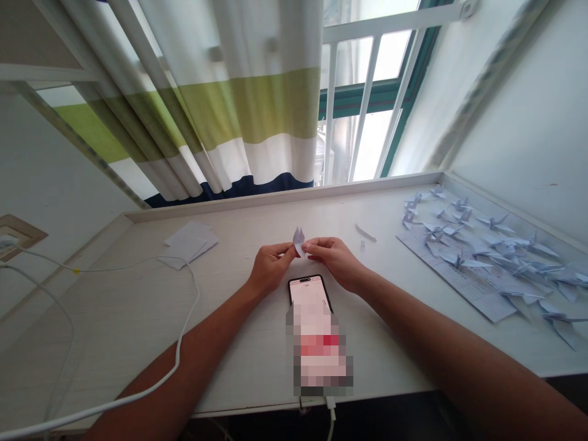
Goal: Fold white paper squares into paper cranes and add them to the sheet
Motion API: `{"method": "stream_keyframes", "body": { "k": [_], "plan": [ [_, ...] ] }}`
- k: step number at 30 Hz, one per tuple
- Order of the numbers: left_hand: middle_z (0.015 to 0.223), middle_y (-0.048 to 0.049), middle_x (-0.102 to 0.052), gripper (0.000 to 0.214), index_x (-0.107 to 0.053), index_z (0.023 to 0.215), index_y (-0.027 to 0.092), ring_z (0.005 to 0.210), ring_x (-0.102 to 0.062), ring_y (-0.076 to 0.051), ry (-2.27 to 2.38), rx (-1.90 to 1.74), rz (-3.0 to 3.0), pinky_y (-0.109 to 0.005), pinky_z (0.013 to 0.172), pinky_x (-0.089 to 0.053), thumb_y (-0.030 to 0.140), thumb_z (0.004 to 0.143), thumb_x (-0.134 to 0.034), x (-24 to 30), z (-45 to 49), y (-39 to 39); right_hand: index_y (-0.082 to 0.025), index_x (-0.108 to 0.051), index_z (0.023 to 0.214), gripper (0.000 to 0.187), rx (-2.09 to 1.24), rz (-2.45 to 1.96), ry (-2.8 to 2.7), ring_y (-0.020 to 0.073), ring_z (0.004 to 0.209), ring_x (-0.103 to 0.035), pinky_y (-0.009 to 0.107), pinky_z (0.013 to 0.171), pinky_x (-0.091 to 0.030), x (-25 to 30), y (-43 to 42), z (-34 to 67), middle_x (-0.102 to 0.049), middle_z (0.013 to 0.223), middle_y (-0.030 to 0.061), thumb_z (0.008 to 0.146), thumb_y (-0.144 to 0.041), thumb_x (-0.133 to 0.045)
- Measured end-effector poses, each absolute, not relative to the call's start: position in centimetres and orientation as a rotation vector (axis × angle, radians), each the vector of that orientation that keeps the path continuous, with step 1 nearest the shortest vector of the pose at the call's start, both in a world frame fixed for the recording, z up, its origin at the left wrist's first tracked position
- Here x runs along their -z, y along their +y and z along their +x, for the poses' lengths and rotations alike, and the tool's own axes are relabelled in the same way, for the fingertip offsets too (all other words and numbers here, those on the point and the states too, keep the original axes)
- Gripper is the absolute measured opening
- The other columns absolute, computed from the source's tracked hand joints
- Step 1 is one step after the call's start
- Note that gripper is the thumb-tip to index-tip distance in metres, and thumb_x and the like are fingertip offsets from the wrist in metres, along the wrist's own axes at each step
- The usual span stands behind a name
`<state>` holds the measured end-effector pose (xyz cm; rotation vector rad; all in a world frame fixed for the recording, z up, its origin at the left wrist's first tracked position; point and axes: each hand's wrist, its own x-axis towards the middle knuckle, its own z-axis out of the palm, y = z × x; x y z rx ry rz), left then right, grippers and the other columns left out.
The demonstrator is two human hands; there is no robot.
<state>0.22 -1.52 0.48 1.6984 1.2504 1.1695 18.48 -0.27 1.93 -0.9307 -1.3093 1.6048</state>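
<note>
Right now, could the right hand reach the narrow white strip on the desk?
Probably yes: the strip lies close by, with nothing tall between it and the right hand. That hand would likely need to release the folded paper first.

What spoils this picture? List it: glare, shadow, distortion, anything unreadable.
Head view: glare whites out the window; the space below the desk falls near black; apparent wide-angle stretch slants the scene toward the edges; coarse pixelation covers most of the phone; the folded paper in the fingertips is too small for fine creases to read.
</note>
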Motion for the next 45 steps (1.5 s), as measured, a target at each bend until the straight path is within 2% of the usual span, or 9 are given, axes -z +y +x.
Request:
{"method": "stream_keyframes", "body": {
  "k": [5, 14, 19, 22, 26, 31, 38, 45],
  "plan": [
    [0.075, -0.0015, -0.073, 0.029, -0.081, 0.082, 0.019, 0.077, -0.065, -0.018, 1.158, -1.149, 1.605, -0.03, 0.075, -0.055, 0.041, 0.088, -0.064, -0.4, 0.2, -1.4, -0.018, -0.069, 0.072, 0.033, -1.397, -0.937, -1.476, 0.0173, 0.075, -0.062, 0.033, 0.076, -0.047, -1.8, -0.2, 18.5, -0.069, 0.077, 0.003, 0.075, -0.049, -0.078],
    [0.083, -0.0058, -0.077, 0.027, -0.08, 0.087, 0.017, 0.08, -0.069, -0.02, 1.048, -1.149, 1.609, -0.031, 0.075, -0.056, 0.04, 0.088, -0.065, -0.8, -0.1, -1.4, -0.019, -0.066, 0.09, 0.023, -1.033, -0.934, -1.68, 0.0185, 0.081, -0.068, 0.035, 0.08, -0.054, -2.0, -0.5, 18.2, -0.071, 0.086, 0.0036, 0.085, -0.041, -0.071],
    [0.086, -0.0074, -0.078, 0.032, -0.079, 0.089, 0.015, 0.083, -0.071, -0.02, 1.028, -1.118, 1.644, -0.031, 0.077, -0.056, 0.043, 0.09, -0.063, -0.9, -0.2, -1.5, -0.019, -0.069, 0.088, 0.025, -1.028, -0.932, -1.703, 0.0195, 0.079, -0.07, 0.038, 0.083, -0.055, -1.8, -0.4, 18.2, -0.073, 0.082, 0.0041, 0.088, -0.045, -0.068],
    [0.082, -0.008, -0.077, 0.036, -0.079, 0.086, 0.014, 0.08, -0.071, -0.02, 1.068, -1.123, 1.643, -0.031, 0.074, -0.056, 0.047, 0.09, -0.065, -0.9, 0.0, -1.5, -0.018, -0.07, 0.085, 0.032, -1.06, -0.937, -1.667, 0.0196, 0.076, -0.07, 0.038, 0.081, -0.055, -1.8, -0.4, 18.2, -0.073, 0.079, 0.0039, 0.084, -0.05, -0.072],
    [0.089, -0.0089, -0.078, 0.038, -0.078, 0.093, 0.015, 0.082, -0.072, -0.02, 1.047, -1.111, 1.668, -0.031, 0.074, -0.058, 0.047, 0.094, -0.059, -1.1, 0.1, -1.6, -0.018, -0.072, 0.083, 0.037, -1.149, -0.919, -1.611, 0.02, 0.075, -0.069, 0.037, 0.078, -0.055, -1.9, -0.3, 18.3, -0.073, 0.079, 0.0052, 0.079, -0.054, -0.075],
    [0.088, -0.0075, -0.078, 0.04, -0.077, 0.091, 0.016, 0.082, -0.071, -0.019, 1.051, -1.118, 1.763, -0.032, 0.08, -0.057, 0.05, 0.095, -0.056, -1.4, 0.1, -1.8, -0.018, -0.073, 0.08, 0.038, -1.184, -0.903, -1.599, 0.0202, 0.073, -0.068, 0.037, 0.077, -0.054, -2.4, -0.5, 18.4, -0.072, 0.075, 0.0052, 0.08, -0.056, -0.074],
    [0.091, -0.0106, -0.077, 0.041, -0.075, 0.091, 0.014, 0.091, -0.073, -0.024, 0.914, -1.116, 1.532, -0.037, 0.08, -0.059, 0.052, 0.092, -0.06, -1.4, 0.1, -1.4, -0.018, -0.073, 0.079, 0.034, -1.231, -0.825, -1.549, 0.0179, 0.07, -0.064, 0.035, 0.073, -0.052, -2.9, -0.8, 18.4, -0.07, 0.072, 0.0036, 0.079, -0.051, -0.077],
    [0.086, -0.0103, -0.077, 0.041, -0.074, 0.09, 0.014, 0.083, -0.072, -0.022, 1.043, -1.127, 1.518, -0.034, 0.074, -0.057, 0.053, 0.092, -0.059, -1.3, 0.2, -1.4, -0.017, -0.074, 0.078, 0.031, -1.23, -0.831, -1.521, 0.019, 0.073, -0.065, 0.035, 0.076, -0.051, -2.1, -0.2, 18.4, -0.072, 0.076, 0.0052, 0.08, -0.048, -0.077]
  ]
}}
